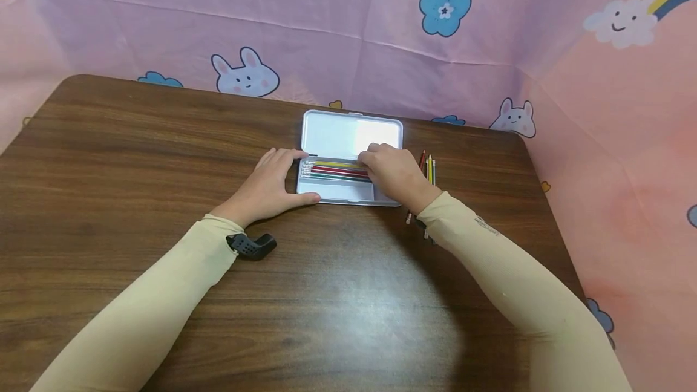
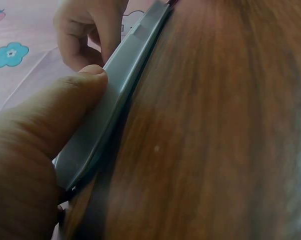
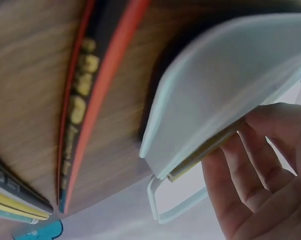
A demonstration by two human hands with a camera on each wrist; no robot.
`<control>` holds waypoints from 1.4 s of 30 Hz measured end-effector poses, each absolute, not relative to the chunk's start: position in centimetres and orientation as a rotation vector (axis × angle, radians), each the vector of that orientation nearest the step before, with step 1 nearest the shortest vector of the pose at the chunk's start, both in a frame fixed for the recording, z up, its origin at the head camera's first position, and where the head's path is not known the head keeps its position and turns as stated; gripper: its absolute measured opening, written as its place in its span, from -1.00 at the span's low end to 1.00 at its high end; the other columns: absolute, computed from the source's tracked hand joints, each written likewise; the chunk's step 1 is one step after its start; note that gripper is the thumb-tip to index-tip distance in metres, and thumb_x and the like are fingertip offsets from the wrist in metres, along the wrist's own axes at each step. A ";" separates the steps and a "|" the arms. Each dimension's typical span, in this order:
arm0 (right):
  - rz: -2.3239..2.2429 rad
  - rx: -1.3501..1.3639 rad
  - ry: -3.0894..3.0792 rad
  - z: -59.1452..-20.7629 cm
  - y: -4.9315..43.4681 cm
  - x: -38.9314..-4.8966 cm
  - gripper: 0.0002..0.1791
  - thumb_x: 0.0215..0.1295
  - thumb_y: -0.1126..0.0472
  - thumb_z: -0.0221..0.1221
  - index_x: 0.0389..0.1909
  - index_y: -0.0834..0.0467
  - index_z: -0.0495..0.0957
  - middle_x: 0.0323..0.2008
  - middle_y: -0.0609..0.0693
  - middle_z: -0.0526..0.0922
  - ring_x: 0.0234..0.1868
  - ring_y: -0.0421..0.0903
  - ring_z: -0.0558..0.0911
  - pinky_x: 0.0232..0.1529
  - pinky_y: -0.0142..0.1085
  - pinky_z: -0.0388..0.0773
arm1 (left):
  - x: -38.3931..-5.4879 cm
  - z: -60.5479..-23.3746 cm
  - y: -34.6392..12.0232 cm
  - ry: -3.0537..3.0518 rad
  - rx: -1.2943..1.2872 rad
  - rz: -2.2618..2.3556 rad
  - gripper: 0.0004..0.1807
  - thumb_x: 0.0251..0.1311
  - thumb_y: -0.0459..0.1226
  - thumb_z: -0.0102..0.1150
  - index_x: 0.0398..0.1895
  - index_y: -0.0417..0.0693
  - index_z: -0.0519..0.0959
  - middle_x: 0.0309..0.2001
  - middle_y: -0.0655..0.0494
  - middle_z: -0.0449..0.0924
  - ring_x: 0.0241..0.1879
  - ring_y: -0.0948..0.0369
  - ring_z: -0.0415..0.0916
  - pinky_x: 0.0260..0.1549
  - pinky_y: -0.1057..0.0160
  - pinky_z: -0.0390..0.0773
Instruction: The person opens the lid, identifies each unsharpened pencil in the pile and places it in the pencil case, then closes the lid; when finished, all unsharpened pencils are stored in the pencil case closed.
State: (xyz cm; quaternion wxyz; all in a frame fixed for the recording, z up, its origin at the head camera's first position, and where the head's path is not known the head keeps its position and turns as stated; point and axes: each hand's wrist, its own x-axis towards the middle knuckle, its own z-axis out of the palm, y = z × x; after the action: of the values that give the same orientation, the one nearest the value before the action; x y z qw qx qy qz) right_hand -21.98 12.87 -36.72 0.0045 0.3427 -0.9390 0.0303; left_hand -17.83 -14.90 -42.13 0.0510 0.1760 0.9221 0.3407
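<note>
An open, pale pencil case (image 1: 343,192) lies on the table, its lid (image 1: 332,132) tilted back toward the wall. Several pencils (image 1: 337,172), with yellow, red and green bodies, lie side by side inside it. My left hand (image 1: 267,189) holds the case's left end, thumb on the near edge and fingers at the far left corner. Over the right half of the case, my right hand (image 1: 394,174) pinches a yellow pencil (image 3: 205,151) along the far side of the tray. The fingers hide part of that pencil in the head view.
Several loose pencils (image 1: 430,168) lie right of the case, partly under the right forearm. In the right wrist view, a red-and-black pencil (image 3: 98,85) lies close to the case. Patterned cloth (image 1: 337,29) hangs behind the wooden table (image 1: 163,138) and along its right side.
</note>
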 end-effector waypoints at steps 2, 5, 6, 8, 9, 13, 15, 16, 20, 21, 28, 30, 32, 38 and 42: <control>0.072 1.087 -2.932 -36.8 12.8 -22.0 -0.78 0.45 0.33 0.18 -0.02 0.10 0.73 -0.17 0.01 0.69 -0.12 0.00 0.69 -0.31 -0.05 0.72 | -17.9 -42.2 -14.9 2.810 0.540 1.037 0.08 0.11 0.33 0.37 0.53 -0.07 0.24 0.46 -0.06 0.31 0.54 -0.03 0.11 0.62 -0.07 -0.21; 0.040 1.102 -2.928 -36.9 12.7 -22.0 -0.81 0.45 0.32 0.19 -0.06 0.10 0.74 -0.22 0.02 0.67 -0.15 0.00 0.67 -0.30 -0.06 0.72 | -17.9 -42.3 -14.8 2.814 0.546 1.040 0.08 0.10 0.34 0.37 0.53 -0.06 0.24 0.45 -0.06 0.32 0.53 -0.02 0.12 0.62 -0.07 -0.21; 0.032 1.104 -2.931 -36.9 12.7 -22.0 -0.81 0.45 0.31 0.19 -0.07 0.09 0.74 -0.22 0.02 0.67 -0.15 0.00 0.67 -0.30 -0.07 0.72 | -17.9 -42.3 -14.8 2.816 0.548 1.042 0.08 0.10 0.34 0.37 0.53 -0.06 0.25 0.44 -0.06 0.32 0.53 -0.02 0.13 0.62 -0.07 -0.21; 0.027 1.105 -2.941 -37.0 12.8 -22.1 -0.80 0.46 0.31 0.18 -0.07 0.09 0.75 -0.21 0.02 0.69 -0.15 -0.02 0.68 -0.26 -0.08 0.72 | -17.9 -42.4 -14.8 2.818 0.549 1.043 0.08 0.10 0.35 0.37 0.53 -0.05 0.25 0.44 -0.05 0.32 0.53 -0.02 0.13 0.62 -0.08 -0.20; 0.031 1.105 -2.949 -37.0 12.8 -22.1 -0.79 0.46 0.32 0.18 -0.06 0.09 0.75 -0.21 0.01 0.70 -0.15 -0.03 0.69 -0.25 -0.09 0.72 | -17.9 -42.4 -14.8 2.820 0.549 1.043 0.07 0.10 0.34 0.37 0.53 -0.05 0.25 0.45 -0.05 0.32 0.53 -0.02 0.13 0.61 -0.08 -0.20; 0.075 1.124 -2.997 -36.9 13.2 -22.0 -0.75 0.49 0.32 0.13 0.01 0.10 0.74 -0.17 0.00 0.71 -0.15 -0.08 0.67 -0.20 -0.13 0.72 | -17.9 -42.4 -14.9 2.820 0.546 1.035 0.08 0.10 0.35 0.37 0.53 -0.05 0.24 0.46 -0.06 0.30 0.54 -0.03 0.10 0.61 -0.11 -0.18; 0.174 1.119 -3.035 -36.7 13.8 -21.8 -0.74 0.51 0.30 0.13 0.05 0.10 0.72 -0.12 -0.01 0.71 -0.13 -0.10 0.66 -0.13 -0.15 0.71 | -17.9 -42.4 -14.8 2.819 0.546 1.033 0.09 0.09 0.35 0.37 0.54 -0.05 0.24 0.46 -0.07 0.30 0.53 -0.04 0.10 0.60 -0.14 -0.15; 0.241 1.105 -3.047 -36.5 14.2 -21.7 -0.76 0.51 0.29 0.14 0.05 0.11 0.72 -0.10 -0.01 0.72 -0.10 -0.10 0.67 -0.08 -0.15 0.70 | -17.9 -42.5 -14.8 2.817 0.544 1.033 0.09 0.09 0.35 0.37 0.54 -0.05 0.24 0.46 -0.08 0.29 0.54 -0.05 0.09 0.60 -0.14 -0.15; 0.603 0.875 -3.094 -35.3 16.9 -21.4 -0.78 0.49 0.25 0.17 0.05 0.16 0.69 -0.04 0.02 0.72 -0.04 -0.07 0.67 0.02 -0.15 0.66 | -18.0 -42.5 -14.8 2.816 0.542 1.030 0.10 0.09 0.36 0.36 0.54 -0.05 0.24 0.47 -0.09 0.28 0.54 -0.06 0.09 0.60 -0.15 -0.15; 0.684 0.794 -3.093 -35.0 17.9 -21.3 -0.78 0.49 0.25 0.17 0.04 0.17 0.68 -0.06 0.04 0.71 -0.05 -0.05 0.66 0.01 -0.14 0.65 | -18.0 -42.5 -14.8 2.814 0.542 1.030 0.10 0.09 0.36 0.35 0.54 -0.06 0.23 0.48 -0.10 0.27 0.55 -0.07 0.07 0.60 -0.15 -0.18; 0.895 0.277 -3.179 -34.4 24.9 -20.1 -0.70 0.44 0.19 0.17 0.09 0.25 0.52 -0.14 0.16 0.65 -0.18 0.05 0.61 -0.18 -0.15 0.57 | -18.2 -42.5 -14.8 2.825 0.556 1.028 0.09 0.11 0.34 0.36 0.54 -0.08 0.24 0.47 -0.11 0.29 0.53 -0.08 0.10 0.60 -0.15 -0.16; 0.950 0.208 -3.267 -34.8 26.2 -19.6 -0.63 0.44 0.17 0.19 0.14 0.29 0.46 -0.10 0.21 0.63 -0.17 0.06 0.64 -0.17 -0.17 0.65 | -18.2 -42.5 -14.9 2.827 0.555 1.025 0.09 0.11 0.34 0.36 0.55 -0.07 0.23 0.46 -0.10 0.29 0.52 -0.08 0.11 0.58 -0.17 -0.11; 1.045 0.155 -3.346 -35.3 27.1 -19.0 -0.58 0.45 0.16 0.21 0.18 0.31 0.41 -0.07 0.23 0.61 -0.18 0.05 0.65 -0.20 -0.19 0.71 | -18.2 -42.6 -14.9 2.829 0.548 1.019 0.09 0.10 0.35 0.35 0.55 -0.05 0.23 0.46 -0.09 0.28 0.51 -0.07 0.11 0.56 -0.20 -0.06; 1.201 0.147 -3.381 -36.4 27.5 -18.0 -0.52 0.41 0.17 0.29 0.19 0.33 0.40 -0.11 0.21 0.65 -0.27 -0.02 0.63 -0.32 -0.28 0.69 | -18.2 -42.6 -14.9 2.827 0.533 1.026 0.09 0.09 0.35 0.36 0.54 -0.05 0.24 0.45 -0.10 0.29 0.51 -0.10 0.11 0.55 -0.23 -0.04; 1.115 0.172 -3.377 -36.7 27.4 -17.9 -0.53 0.38 0.18 0.32 0.17 0.32 0.43 -0.18 0.18 0.66 -0.38 -0.06 0.60 -0.38 -0.31 0.64 | -18.2 -42.7 -14.7 2.834 0.542 1.026 0.08 0.10 0.34 0.38 0.53 -0.08 0.25 0.42 -0.10 0.32 0.48 -0.08 0.16 0.57 -0.19 -0.07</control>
State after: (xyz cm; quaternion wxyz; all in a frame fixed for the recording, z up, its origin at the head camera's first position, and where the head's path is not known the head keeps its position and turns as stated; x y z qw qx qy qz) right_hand -17.91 27.36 -36.66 -0.2080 0.0473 -0.9277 0.3063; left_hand -18.23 -14.67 -42.67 0.0397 0.1768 0.9247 0.3348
